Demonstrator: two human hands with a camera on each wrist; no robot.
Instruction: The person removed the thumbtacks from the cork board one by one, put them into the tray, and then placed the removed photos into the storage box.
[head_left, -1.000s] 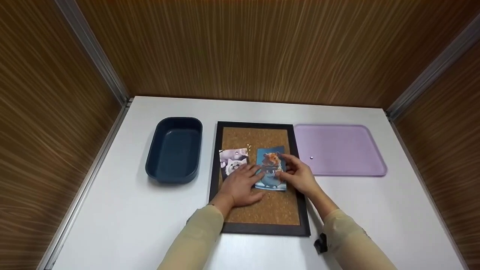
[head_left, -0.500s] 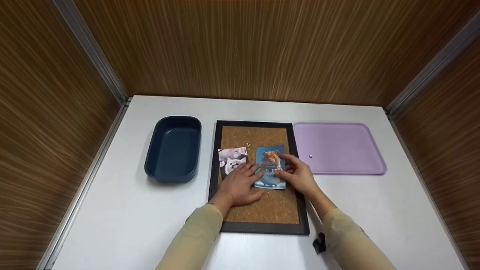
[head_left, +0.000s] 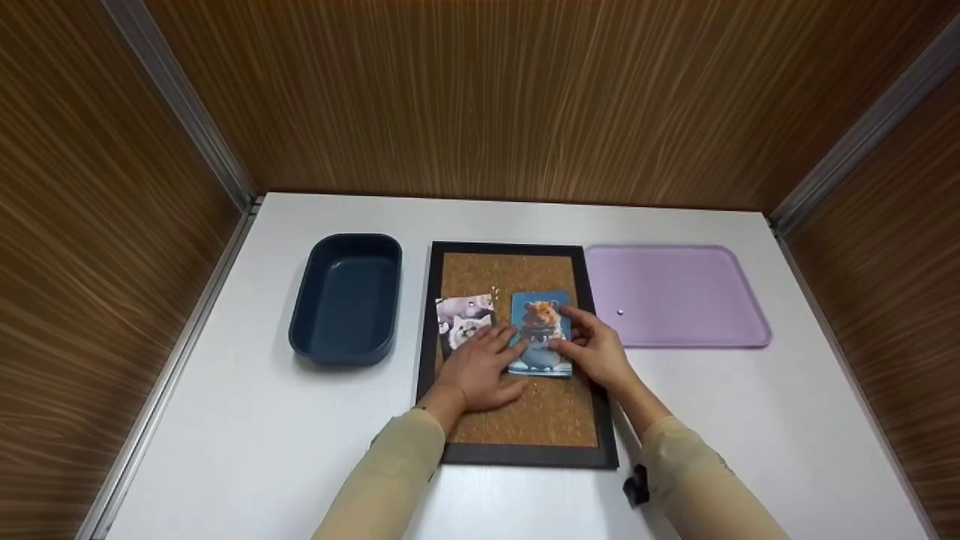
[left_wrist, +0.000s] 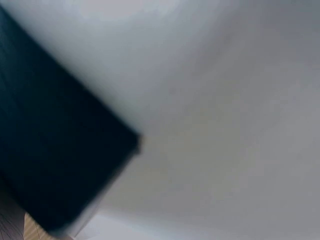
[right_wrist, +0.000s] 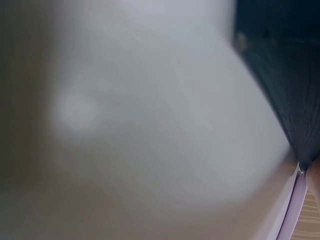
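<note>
hamster card: lies flat on the cork board, beside the cat card.
right hand: fingers pinch its right edge; lift gently.
left hand: flat, fingers straight, steadying the card's left edge.

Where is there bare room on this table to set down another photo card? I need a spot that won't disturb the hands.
Free: the white table left of the black-framed cork board, its strip behind the dark blue tub, and most of the lilac tray apart from a small pin. Crowded: mid-board, where the left hand and right hand hold the hamster card beside the cat card.
</note>
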